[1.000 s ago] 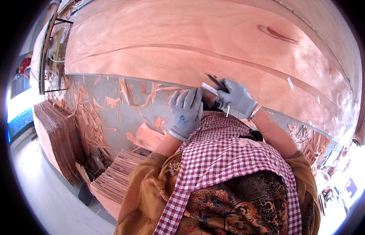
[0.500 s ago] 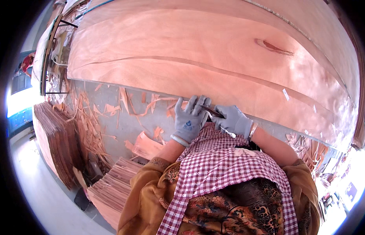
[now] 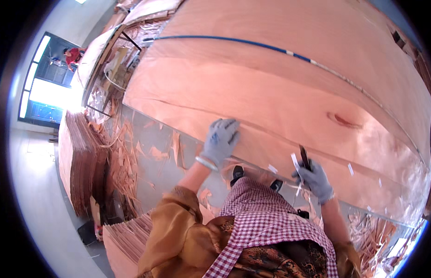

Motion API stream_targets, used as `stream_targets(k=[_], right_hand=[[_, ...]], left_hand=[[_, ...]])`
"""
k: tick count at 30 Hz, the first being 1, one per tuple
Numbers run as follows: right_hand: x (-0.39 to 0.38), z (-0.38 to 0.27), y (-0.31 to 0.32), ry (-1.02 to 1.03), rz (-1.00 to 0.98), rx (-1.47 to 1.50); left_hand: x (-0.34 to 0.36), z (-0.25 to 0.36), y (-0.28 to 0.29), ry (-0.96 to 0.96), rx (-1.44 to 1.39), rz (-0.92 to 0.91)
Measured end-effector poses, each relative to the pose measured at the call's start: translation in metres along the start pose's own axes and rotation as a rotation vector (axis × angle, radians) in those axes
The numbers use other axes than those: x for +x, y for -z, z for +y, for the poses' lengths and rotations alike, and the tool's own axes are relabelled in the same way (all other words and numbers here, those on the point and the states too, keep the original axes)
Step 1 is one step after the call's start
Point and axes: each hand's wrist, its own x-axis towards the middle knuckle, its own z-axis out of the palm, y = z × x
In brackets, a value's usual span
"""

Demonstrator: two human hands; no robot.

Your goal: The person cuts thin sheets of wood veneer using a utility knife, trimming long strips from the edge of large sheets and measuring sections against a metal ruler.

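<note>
A large sheet of pinkish wood veneer (image 3: 266, 97) spreads in front of me, with a long split or overlap line along it. My left hand (image 3: 220, 141), in a grey glove, rests on the sheet by its near edge, fingers extended and slightly bent. Over that same edge, farther right, my gloved right hand (image 3: 316, 180) is closed around a dark, narrow knife-like tool (image 3: 304, 157) pointing away from me. A white paper-like strip (image 3: 295, 161) stands up beside the tool at the same hand. Its lower end is hidden by the fingers.
A blue-and-white rod or cord (image 3: 224, 39) crosses the sheet. Small white strips (image 3: 350, 169) dot the veneer, near a dark knot (image 3: 344, 120). Stacked veneer (image 3: 81, 162) and scraps (image 3: 125, 162) lie at left; another stack (image 3: 125, 238) is beside me. A person in red (image 3: 73, 55) is far left.
My hands have moved apart. The left now rests on the veneer; the right has gone rightward with the dark tool, and a white strip shows beside it. My view has shifted too.
</note>
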Motion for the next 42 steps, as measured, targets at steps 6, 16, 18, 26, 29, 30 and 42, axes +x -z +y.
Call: stream_targets(k=[6,16,18,26,29,30,42], right_hand=[[-0.003,0.004,-0.035,0.022,0.126,0.149],[0.007,-0.017,-0.135,0.052,0.327,-0.089],[0.010,-0.004,-0.152,0.075,0.315,-0.043],[0.012,0.019,-0.161,0.027,0.486,0.075],[0.025,0.020,-0.164,0.049,0.587,-0.037],[0.031,0.021,-0.165,0.029,0.557,0.051],[0.085,0.021,-0.130,0.011,0.491,-0.034]], left_hand=[[0.128,-0.150,0.016,0.071,0.222,-0.130],[0.185,-0.274,0.020,-0.254,0.453,0.012],[0.178,-0.289,0.033,-0.249,0.480,0.014],[0.270,-0.325,0.080,-0.281,0.737,0.355],[0.258,-0.266,0.090,-0.555,0.407,0.611],[0.241,-0.237,0.096,-0.665,0.253,0.537],[0.015,-0.119,-0.001,-0.594,0.202,-0.221]])
